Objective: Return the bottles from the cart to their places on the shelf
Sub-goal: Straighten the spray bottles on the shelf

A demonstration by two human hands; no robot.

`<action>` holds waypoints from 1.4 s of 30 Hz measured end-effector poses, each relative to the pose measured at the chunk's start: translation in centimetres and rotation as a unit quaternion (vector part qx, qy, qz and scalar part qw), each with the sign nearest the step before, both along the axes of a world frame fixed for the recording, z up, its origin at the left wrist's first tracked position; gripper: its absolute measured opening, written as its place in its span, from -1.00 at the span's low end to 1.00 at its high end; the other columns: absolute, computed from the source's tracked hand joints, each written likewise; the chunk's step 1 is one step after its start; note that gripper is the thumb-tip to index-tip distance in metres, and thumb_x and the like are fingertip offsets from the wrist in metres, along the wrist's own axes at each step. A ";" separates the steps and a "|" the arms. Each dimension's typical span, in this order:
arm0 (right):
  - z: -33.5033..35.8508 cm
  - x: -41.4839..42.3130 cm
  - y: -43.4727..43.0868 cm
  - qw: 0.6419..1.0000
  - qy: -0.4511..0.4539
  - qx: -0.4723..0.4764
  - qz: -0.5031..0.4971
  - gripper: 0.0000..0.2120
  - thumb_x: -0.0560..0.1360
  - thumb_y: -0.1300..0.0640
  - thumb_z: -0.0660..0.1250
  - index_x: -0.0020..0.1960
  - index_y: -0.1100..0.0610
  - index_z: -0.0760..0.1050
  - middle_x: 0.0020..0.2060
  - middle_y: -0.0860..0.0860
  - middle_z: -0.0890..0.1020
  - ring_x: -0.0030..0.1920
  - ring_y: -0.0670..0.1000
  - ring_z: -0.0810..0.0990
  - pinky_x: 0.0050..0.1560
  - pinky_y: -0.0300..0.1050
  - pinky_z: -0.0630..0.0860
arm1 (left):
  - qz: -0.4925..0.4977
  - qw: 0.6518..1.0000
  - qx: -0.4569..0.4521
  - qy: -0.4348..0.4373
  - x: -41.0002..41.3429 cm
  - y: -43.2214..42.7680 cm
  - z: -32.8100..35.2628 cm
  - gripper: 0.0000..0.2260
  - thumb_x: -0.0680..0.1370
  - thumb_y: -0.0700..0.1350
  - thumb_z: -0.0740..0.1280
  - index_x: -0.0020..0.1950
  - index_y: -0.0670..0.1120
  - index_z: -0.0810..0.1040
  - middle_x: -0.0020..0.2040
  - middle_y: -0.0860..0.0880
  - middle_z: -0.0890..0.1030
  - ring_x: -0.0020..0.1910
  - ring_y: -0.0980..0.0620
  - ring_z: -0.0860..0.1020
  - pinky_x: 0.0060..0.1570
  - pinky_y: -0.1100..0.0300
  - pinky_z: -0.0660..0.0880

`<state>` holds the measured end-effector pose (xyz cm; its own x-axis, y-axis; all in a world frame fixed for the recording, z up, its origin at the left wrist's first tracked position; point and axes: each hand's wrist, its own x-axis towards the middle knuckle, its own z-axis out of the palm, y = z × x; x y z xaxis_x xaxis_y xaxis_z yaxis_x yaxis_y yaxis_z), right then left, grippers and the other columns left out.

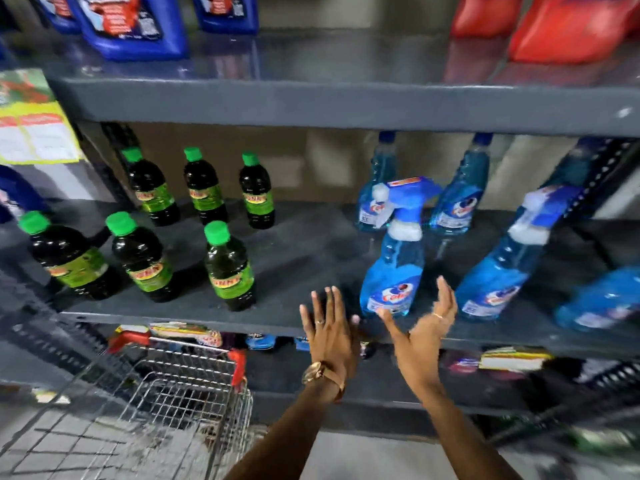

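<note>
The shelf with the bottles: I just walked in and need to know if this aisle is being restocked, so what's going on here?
A person is putting bottles back on the middle shelf. Both hands are open and empty: the left hand and right hand sit on either side of a blue spray bottle standing upright near the shelf's front edge, not gripping it. Green-capped dark bottles stand to the left, more blue bottles to the right. The wire cart is at lower left.

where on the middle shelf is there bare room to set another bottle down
The widest bare patch on the middle shelf lies between the green-capped bottles and the blue spray bottle. Both hands, left and right, hover open there. Right of that, spray bottles crowd.
</note>
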<state>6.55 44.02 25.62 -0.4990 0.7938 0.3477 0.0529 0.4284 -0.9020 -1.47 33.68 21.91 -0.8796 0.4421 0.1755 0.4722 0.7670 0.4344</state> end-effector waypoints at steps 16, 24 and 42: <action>-0.7 -2.2 2.7 0.969 -0.048 -0.117 0.214 -0.62 0.33 0.19 0.53 -0.03 -0.09 0.40 -0.06 -0.12 0.63 -0.07 -0.30 0.62 -0.10 -0.45 0.53 | 0.059 0.998 -0.028 -0.019 0.3 0.9 0.4 -0.52 0.64 0.04 -0.07 0.55 -0.04 0.00 0.59 0.00 0.00 0.56 -0.12 -0.18 0.49 -0.11 -0.32; -0.3 -0.5 2.4 0.956 -0.001 -0.153 0.251 -0.23 0.31 0.14 0.54 0.40 0.09 0.22 0.33 0.00 0.48 0.32 -0.12 0.48 0.25 -0.31 0.45 | 0.074 0.994 0.067 0.036 2.4 0.2 0.9 -0.48 0.62 0.03 0.04 0.54 -0.13 0.05 0.58 -0.07 0.02 0.56 -0.12 -0.19 0.47 -0.03 -0.40; -0.4 6.5 16.5 0.983 -0.067 -0.104 0.136 -0.40 0.29 0.17 0.56 0.23 0.10 0.34 0.11 0.05 0.63 0.06 -0.06 0.62 -0.06 -0.53 0.47 | -0.012 1.000 0.005 -0.003 10.1 14.1 0.2 -0.48 0.60 0.08 -0.10 0.54 -0.07 0.11 0.58 -0.06 0.10 0.56 -0.15 -0.08 0.44 0.03 -0.42</action>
<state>13.04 60.52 25.24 -0.7324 0.6721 0.1090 0.0858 0.2500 -0.9644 8.67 47.73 22.11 -0.8697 0.4615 0.1749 0.4880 0.7515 0.4440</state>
